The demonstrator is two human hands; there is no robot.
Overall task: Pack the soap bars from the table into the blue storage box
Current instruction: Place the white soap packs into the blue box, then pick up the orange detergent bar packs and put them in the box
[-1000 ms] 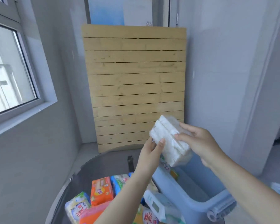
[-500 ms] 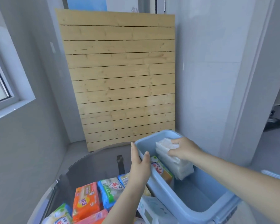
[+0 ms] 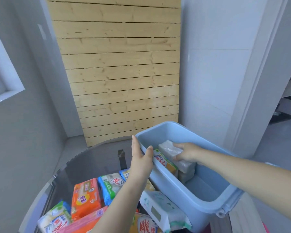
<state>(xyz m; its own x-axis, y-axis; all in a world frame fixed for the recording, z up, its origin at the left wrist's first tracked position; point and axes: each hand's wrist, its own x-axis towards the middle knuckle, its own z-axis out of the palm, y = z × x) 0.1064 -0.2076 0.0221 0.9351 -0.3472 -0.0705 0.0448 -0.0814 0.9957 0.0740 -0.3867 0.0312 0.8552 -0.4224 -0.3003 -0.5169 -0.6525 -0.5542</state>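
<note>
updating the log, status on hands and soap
Left hand grips blue storage box rim. Right hand holds white soap pack inside it, beside yellow pack. Nothing in the way.

a dark round table (image 3: 91, 162) carries a blue box (image 3: 171, 185) at its right. beside it lie an orange pack (image 3: 86, 197), a blue-green pack (image 3: 110, 185) and a white pack (image 3: 160, 207).

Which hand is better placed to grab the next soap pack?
Probably left: the left hand holds the rim of the blue plastic storage box, beside the orange soap pack on the dark table; the right hand is inside the box, gripping the white wrapped soap.
</note>
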